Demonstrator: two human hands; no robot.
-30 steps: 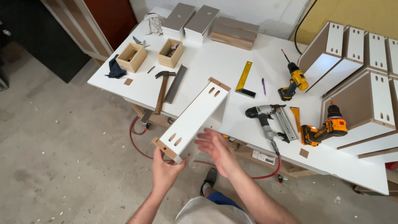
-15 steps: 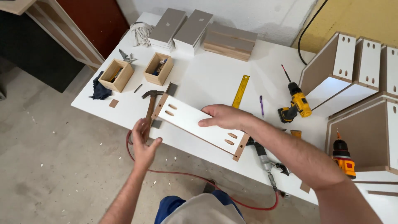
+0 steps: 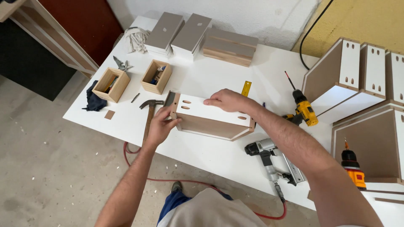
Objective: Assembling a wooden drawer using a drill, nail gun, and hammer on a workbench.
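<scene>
A white panel [image 3: 210,114] with oval pocket holes and a brown underside stands tilted on its long edge on the white table [image 3: 126,126]. My left hand [image 3: 161,125] grips its left end, thumb and fingers pinching the edge. My right hand [image 3: 227,101] rests on top of the panel near the middle, fingers pressed on its upper edge. A hammer [image 3: 149,115] lies just left of my left hand.
Two small wooden boxes [image 3: 112,84] [image 3: 157,76] sit at the left, stacked panels [image 3: 229,45] at the back. A yellow ruler [image 3: 246,88], a yellow drill [image 3: 304,110], a nail gun [image 3: 273,162] and an orange drill [image 3: 352,168] lie at the right, beside assembled drawer boxes [image 3: 349,77].
The panel moved from beyond the table's front edge onto the table and was tipped up onto its long edge. Both hands shifted with it, the right one onto its top.
</scene>
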